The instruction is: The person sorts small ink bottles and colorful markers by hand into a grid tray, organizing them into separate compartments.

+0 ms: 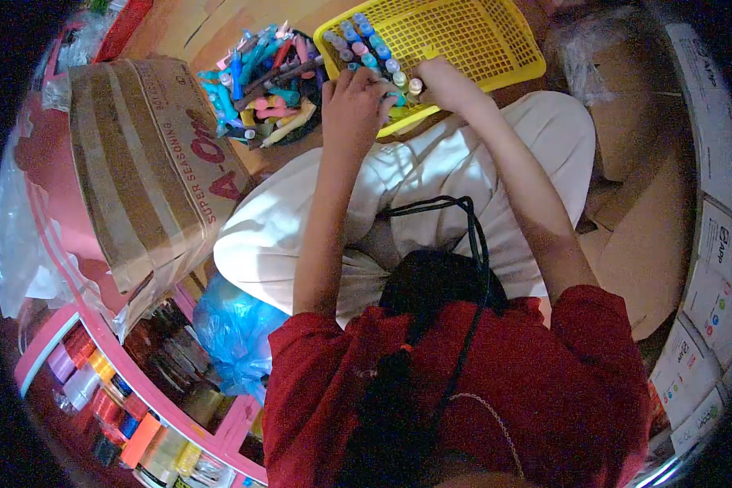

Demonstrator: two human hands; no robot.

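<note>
A yellow plastic basket (496, 77) with a lattice floor stands in front of my crossed legs. Small capped tubes (366, 45) in blue, teal, pink and pale shades line its left part in rows. My left hand (354, 102) is at the basket's near left corner, fingers bent and closed beside a teal piece (396, 98); what they grip is hidden. Over the near side of the basket, my right hand (447, 84) has curled fingers beside a cream-capped tube (416, 85); whatever they hold cannot be made out.
Left of the basket, a dark round container (309, 122) holds a heap of coloured pens and tubes. A taped cardboard box (150, 154) stands further left, above a blue plastic bag (236, 333) and a pink-edged shelf (130, 358) of ribbon rolls. White printed boxes (716, 236) line the right.
</note>
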